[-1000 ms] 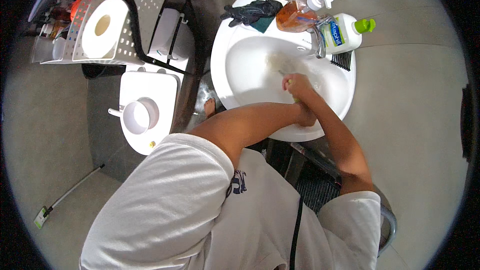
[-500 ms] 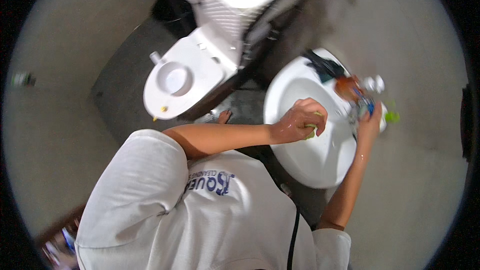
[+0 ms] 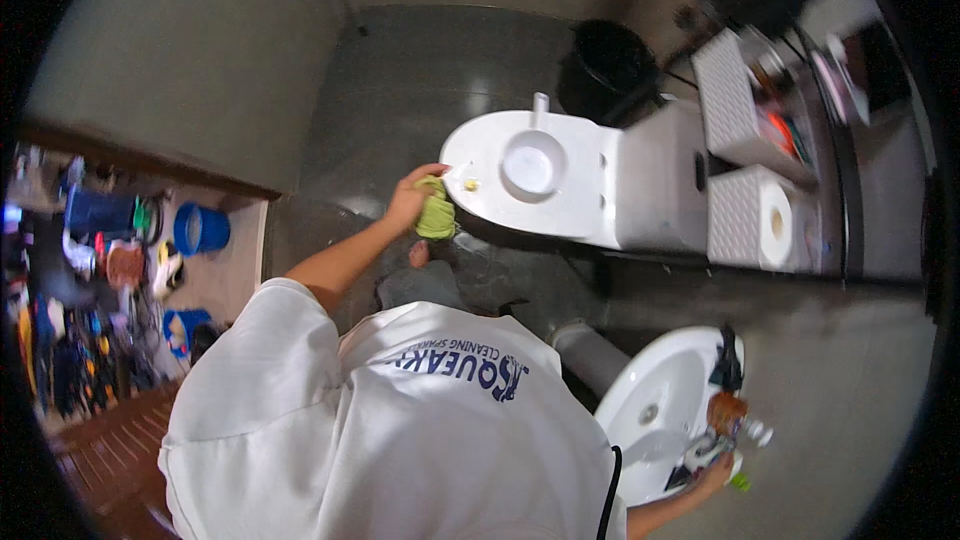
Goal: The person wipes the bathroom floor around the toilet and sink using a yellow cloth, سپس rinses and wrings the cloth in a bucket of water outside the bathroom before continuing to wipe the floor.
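In my left hand [image 3: 408, 198] is a yellow-green cloth [image 3: 436, 214], bunched under the fingers and hanging beside the front edge of the white toilet lid [image 3: 482, 145]. On that closed lid sits a white dipper [image 3: 533, 166], its handle toward the far side. A small yellow object [image 3: 470, 185], too small to name, lies near the lid's front. At the lower right, my right hand [image 3: 714, 476] rests at the tap end of the white sink [image 3: 622, 390], close to the metal tap. Its fingers are partly hidden, and I cannot tell whether they grip anything.
An orange-brown bottle [image 3: 727, 412] and a black plastic bag [image 3: 729, 365] rest on the sink rim. White woven baskets [image 3: 735, 230] and a paper roll [image 3: 776, 223] are behind the toilet tank. A black bin [image 3: 605, 65] stands beyond. Blue buckets [image 3: 202, 229] lie leftward, past the doorway.
My view has swung left toward the toilet. My left hand has gone from over the sink to the toilet lid's front edge, carrying the cloth. My right hand has stayed by the tap.
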